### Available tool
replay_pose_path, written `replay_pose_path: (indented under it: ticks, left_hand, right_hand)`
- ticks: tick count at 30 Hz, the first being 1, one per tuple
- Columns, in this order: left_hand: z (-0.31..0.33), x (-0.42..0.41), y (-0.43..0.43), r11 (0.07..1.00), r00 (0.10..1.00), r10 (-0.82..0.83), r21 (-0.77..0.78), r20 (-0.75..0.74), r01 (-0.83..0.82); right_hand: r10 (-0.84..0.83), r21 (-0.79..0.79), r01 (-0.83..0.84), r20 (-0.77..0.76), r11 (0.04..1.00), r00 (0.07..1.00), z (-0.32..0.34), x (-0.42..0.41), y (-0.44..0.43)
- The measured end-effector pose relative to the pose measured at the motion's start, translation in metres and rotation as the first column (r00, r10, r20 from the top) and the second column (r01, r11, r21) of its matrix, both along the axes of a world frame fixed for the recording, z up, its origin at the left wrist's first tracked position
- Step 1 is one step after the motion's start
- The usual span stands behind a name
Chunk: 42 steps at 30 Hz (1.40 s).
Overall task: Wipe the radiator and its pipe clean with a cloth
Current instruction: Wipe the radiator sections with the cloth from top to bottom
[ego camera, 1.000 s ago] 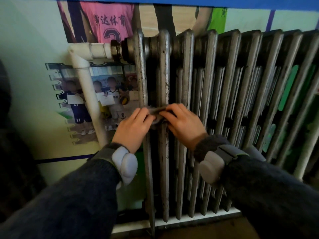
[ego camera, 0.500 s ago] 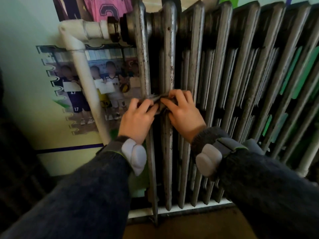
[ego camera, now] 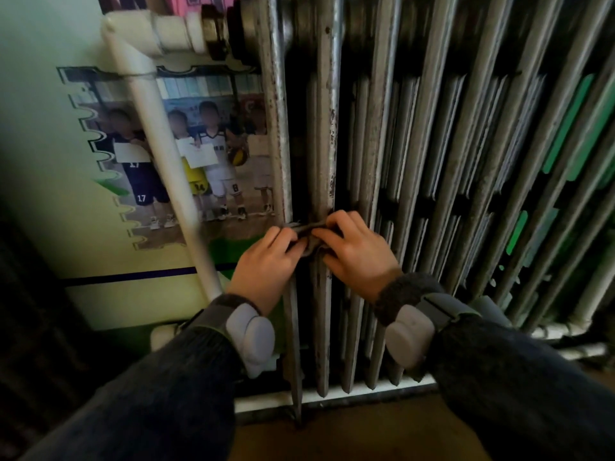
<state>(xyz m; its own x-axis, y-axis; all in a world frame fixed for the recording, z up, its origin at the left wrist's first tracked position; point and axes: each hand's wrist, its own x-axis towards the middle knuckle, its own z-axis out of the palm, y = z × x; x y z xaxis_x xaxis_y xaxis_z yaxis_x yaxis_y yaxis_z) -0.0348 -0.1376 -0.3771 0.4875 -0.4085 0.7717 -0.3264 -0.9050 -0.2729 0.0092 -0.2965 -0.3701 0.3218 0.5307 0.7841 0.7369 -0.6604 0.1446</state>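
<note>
Though crumpled, cloth (ego camera: 307, 231) (grey) against ribbed radiator (ego camera: 324, 111)

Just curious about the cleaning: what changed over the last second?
The left hand and right hand slid the cloth down the radiator column, from level with the ball on the poster to the feet. They still pinch the cloth round the same column; the pipe stays untouched.

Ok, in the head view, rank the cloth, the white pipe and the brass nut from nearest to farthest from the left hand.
1. The cloth: pinched by the left hand against a radiator rib.
2. The white pipe: just to the hand's left, sloping down past the wrist.
3. The brass nut: far above, at the radiator's top left corner.
</note>
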Motion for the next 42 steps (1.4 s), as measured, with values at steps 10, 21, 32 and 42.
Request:
replay_pose_path:
  ticks: [10,21,32,42]
  left_hand:
    - [0.044,0.003,-0.003,0.972,0.999,-0.013,-0.233,0.043,0.023]
    - [-0.032,0.009,-0.004,0.98,0.999,0.026,-0.196,-0.02,-0.03]
    - [-0.046,0.004,-0.007,0.95,0.998,-0.023,-0.312,-0.057,0.003]
    - [0.008,-0.001,-0.012,0.862,0.994,0.012,-0.504,0.111,0.046]
  right_hand:
    - [-0.061,0.238,0.069,-0.042,0.969,0.997,0.044,-0.009,0.014]
    - [-0.084,0.197,0.111,-0.141,0.974,0.987,-0.028,-0.006,0.015]
    - [0.038,0.233,0.025,-0.266,0.972,0.963,-0.033,-0.006,0.006]
    - [0.064,0.411,0.017,-0.182,0.911,0.981,0.013,-0.014,0.017]
